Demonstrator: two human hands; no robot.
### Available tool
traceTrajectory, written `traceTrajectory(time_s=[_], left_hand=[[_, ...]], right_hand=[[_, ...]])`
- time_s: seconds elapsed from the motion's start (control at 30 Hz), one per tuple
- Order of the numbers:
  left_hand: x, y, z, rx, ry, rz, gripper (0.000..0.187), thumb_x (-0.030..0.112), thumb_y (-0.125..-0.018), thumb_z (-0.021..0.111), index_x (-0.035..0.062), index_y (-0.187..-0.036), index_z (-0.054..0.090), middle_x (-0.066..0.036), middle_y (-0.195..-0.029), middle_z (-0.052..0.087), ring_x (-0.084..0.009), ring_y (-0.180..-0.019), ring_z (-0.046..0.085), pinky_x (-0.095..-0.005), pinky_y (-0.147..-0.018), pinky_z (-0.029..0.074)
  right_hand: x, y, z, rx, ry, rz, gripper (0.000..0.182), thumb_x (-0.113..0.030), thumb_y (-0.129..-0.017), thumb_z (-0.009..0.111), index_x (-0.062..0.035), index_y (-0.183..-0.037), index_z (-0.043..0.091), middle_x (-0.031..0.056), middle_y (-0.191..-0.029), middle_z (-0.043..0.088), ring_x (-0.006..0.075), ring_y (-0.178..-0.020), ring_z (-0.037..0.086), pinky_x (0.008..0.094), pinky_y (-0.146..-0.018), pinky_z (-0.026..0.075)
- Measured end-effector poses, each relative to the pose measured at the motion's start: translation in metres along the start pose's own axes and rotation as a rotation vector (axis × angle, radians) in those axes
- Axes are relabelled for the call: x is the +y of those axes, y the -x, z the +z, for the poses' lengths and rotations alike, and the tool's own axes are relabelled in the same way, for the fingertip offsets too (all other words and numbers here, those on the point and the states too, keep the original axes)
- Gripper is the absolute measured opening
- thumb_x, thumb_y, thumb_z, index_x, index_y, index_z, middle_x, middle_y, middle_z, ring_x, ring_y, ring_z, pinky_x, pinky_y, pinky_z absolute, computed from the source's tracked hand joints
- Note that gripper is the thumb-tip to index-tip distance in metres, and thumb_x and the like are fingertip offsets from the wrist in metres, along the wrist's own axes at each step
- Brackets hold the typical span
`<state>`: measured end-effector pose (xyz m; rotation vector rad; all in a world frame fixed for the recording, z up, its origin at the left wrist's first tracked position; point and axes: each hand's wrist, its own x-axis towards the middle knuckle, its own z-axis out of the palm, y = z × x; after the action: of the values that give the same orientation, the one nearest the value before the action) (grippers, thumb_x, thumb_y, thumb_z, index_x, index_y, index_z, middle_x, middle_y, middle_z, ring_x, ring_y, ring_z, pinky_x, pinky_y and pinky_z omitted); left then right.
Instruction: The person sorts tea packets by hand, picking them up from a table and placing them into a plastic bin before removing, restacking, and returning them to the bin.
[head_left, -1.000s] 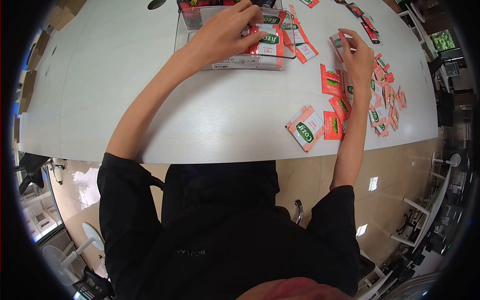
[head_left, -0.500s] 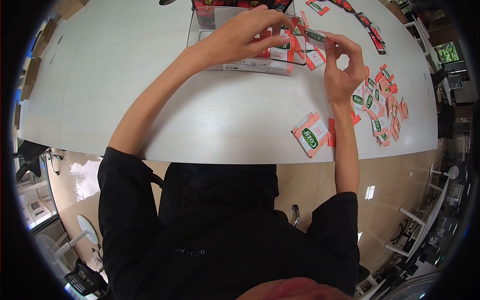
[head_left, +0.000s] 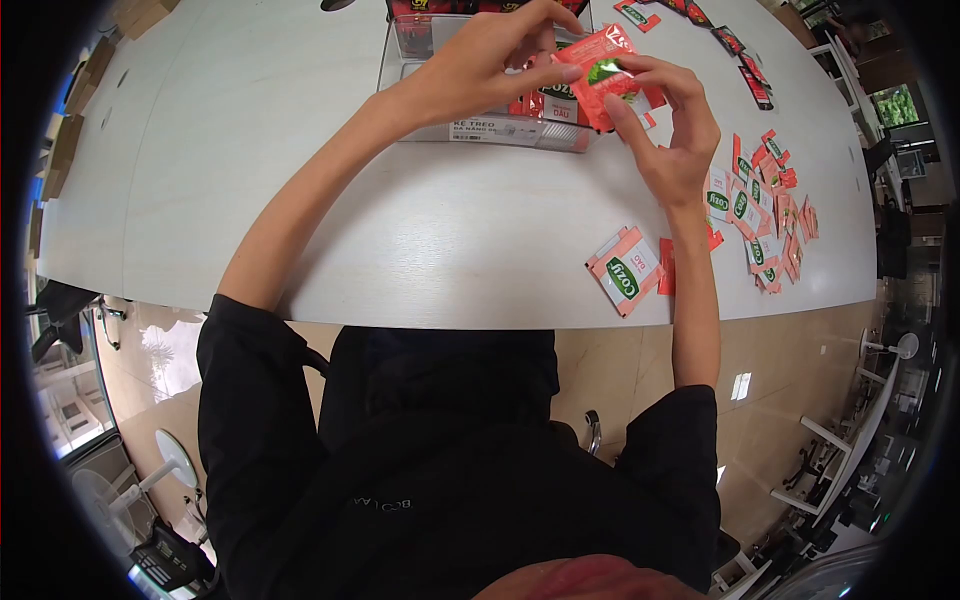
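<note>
Sachets printed Cozy [head_left: 625, 271] lie near the close edge of the pale table [head_left: 450, 240], with a red sachet [head_left: 666, 268] just beside them, partly hidden by the right forearm. Further right spreads a loose pile of sachets [head_left: 760, 210]. Beyond, the right hand [head_left: 668, 125] pinches a shiny red sachet [head_left: 598, 75] between thumb and fingers over the right corner of a clear container [head_left: 400, 80]. The left hand [head_left: 485, 62] arches over that container, thumb tip at the pinched sachet's edge; whether it grips anything, I cannot tell. Dark sachets [head_left: 752, 80] trail across the far right.
</note>
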<state>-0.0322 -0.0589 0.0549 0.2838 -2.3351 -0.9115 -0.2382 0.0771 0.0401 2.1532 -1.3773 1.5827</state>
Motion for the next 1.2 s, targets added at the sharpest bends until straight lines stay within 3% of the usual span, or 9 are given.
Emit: traceTrajectory(time_s=[0.23,0.33,0.4,0.53,0.73,0.97,1.03,1.1,1.2], left_hand=[[-0.003,0.001,0.003,0.058,-0.412,0.327,0.037,0.033,-0.093,0.076,0.0074,-0.118,0.069,-0.006,-0.089,0.063,-0.0184,-0.09,0.055,-0.0331,-0.075,0.045],[0.006,0.001,0.002,0.069,-0.242,0.096,0.034,0.03,-0.092,0.077,0.008,-0.117,0.072,-0.008,-0.096,0.063,-0.0213,-0.095,0.054,-0.0339,-0.079,0.045],[0.001,-0.001,0.001,0.12,-0.248,0.357,0.027,0.025,-0.09,0.079,0.009,-0.111,0.076,-0.006,-0.093,0.066,-0.0207,-0.092,0.055,-0.033,-0.078,0.046],[-0.002,0.003,-0.006,0.07,-0.303,0.355,0.021,0.018,-0.087,0.08,0.0094,-0.106,0.077,-0.003,-0.09,0.069,-0.0171,-0.086,0.058,-0.0321,-0.074,0.048],[-0.01,0.006,-0.006,0.168,-0.117,0.212,0.022,0.017,-0.084,0.084,0.0064,-0.103,0.077,-0.001,-0.092,0.073,-0.0141,-0.077,0.062,-0.0298,-0.07,0.05],[-0.009,0.004,0.002,0.125,-0.28,0.198,0.048,0.043,-0.083,0.084,0.0033,-0.106,0.071,-0.005,-0.089,0.066,-0.0184,-0.074,0.053,-0.0335,-0.068,0.043],[-0.006,-0.005,-0.001,0.072,-0.015,0.15,0.024,0.024,-0.097,0.07,0.0016,-0.104,0.067,-0.011,-0.08,0.066,-0.0193,-0.07,0.061,-0.0319,-0.063,0.047],[-0.011,-0.005,-0.002,0.022,0.011,0.118,0.021,0.022,-0.097,0.07,0.0008,-0.1,0.065,-0.011,-0.081,0.066,-0.019,-0.07,0.061,-0.0321,-0.063,0.047],[-0.008,-0.004,-0.002,-0.026,-0.008,0.073,0.019,0.018,-0.097,0.07,-0.0002,-0.095,0.063,-0.011,-0.08,0.065,-0.0203,-0.07,0.061,-0.0337,-0.063,0.047]], right_hand=[[-0.002,0.004,0.012,0.197,-0.275,0.112,0.048,0.006,-0.087,0.076,-0.0031,-0.129,0.054,0.0119,-0.113,0.071,0.022,-0.108,0.07,0.034,-0.097,0.06],[0.002,0.008,0.005,0.036,-0.164,0.192,0.054,0.005,-0.087,0.076,-0.0034,-0.135,0.052,0.0115,-0.113,0.071,0.0223,-0.106,0.072,0.0356,-0.096,0.06],[-0.002,0.009,0.003,-0.147,0.067,0.142,0.061,0.001,-0.086,0.078,-0.0035,-0.14,0.049,0.012,-0.116,0.072,0.0219,-0.103,0.074,0.036,-0.093,0.06],[0.001,0.007,0.01,-0.105,0.064,0.079,0.062,-0.005,-0.086,0.08,-0.0042,-0.14,0.051,0.0124,-0.119,0.073,0.0209,-0.101,0.074,0.0359,-0.091,0.059],[0.006,0.009,0.005,0.012,0.09,0.151,0.056,-0.01,-0.085,0.083,-0.004,-0.134,0.055,0.0057,-0.108,0.076,0.0173,-0.091,0.074,0.0335,-0.089,0.054],[0.0,0.004,0.006,0.031,0.2,0.151,0.024,-0.013,-0.087,0.081,-0.01,-0.11,0.073,0.0007,-0.085,0.074,0.0154,-0.077,0.064,0.0302,-0.079,0.048],[0.005,0.003,0.006,-0.082,0.232,0.097,0.026,-0.016,-0.091,0.077,-0.0113,-0.116,0.073,-0.0005,-0.089,0.075,0.0159,-0.088,0.063,0.0316,-0.081,0.049],[0.012,0.007,0.005,-0.181,0.311,0.117,0.027,-0.023,-0.097,0.07,-0.014,-0.122,0.072,0.0005,-0.098,0.074,0.0174,-0.097,0.061,0.0348,-0.083,0.05],[-0.012,-0.011,0.001,-0.172,0.298,0.124,0.019,-0.01,-0.096,0.066,-0.0057,-0.112,0.075,0.0099,-0.096,0.068,0.0268,-0.093,0.058,0.0365,-0.085,0.045]])
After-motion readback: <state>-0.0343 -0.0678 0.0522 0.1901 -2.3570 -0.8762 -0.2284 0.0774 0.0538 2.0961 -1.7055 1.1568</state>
